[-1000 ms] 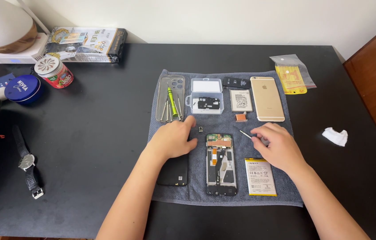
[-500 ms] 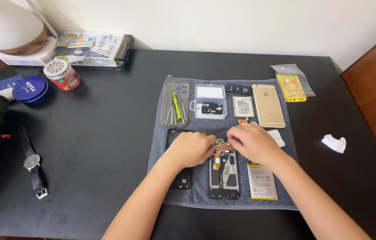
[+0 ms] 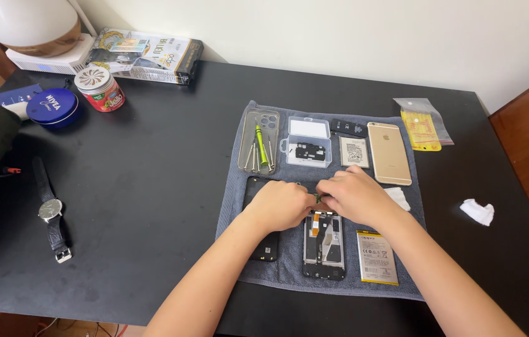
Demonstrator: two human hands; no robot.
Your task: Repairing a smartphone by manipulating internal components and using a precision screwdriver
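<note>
The left hand (image 3: pixel 282 205) and right hand (image 3: pixel 353 196) meet fingertip to fingertip above the top end of the opened phone (image 3: pixel 324 244). Between the fingertips sits a small greenish part (image 3: pixel 318 198), pinched there; which hand really holds it cannot be told, since the fingers hide most of it. Both hands are curled, knuckles up.

The opened phone lies just below the hands, its inner boards showing, its top edge hidden under the fingers. Under the left hand lies a black back cover (image 3: pixel 263 240), partly covered by the wrist. To the right of the opened phone lies a battery (image 3: pixel 376 257), flat and near the right forearm. Just past the right hand is a white scrap (image 3: pixel 398 197), touching the gold phone (image 3: pixel 389 161) that lies face down above it.

Beyond the hands, in a row: a clear case (image 3: pixel 259 132) holding screwdrivers (image 3: pixel 259 145), one with a green handle; a clear parts box (image 3: pixel 307 142); a small square part (image 3: pixel 354 151); a black strip (image 3: pixel 349 128). All of these lie on a grey towel (image 3: pixel 289 265) spread on the black table (image 3: pixel 152 187).

Off the towel, far to the right, lie a yellow packet (image 3: pixel 421 128) and a crumpled tissue (image 3: pixel 477 211). Far to the left lie a wristwatch (image 3: pixel 50 211), a blue tin (image 3: pixel 54 107) and a red jar (image 3: pixel 98 88).
</note>
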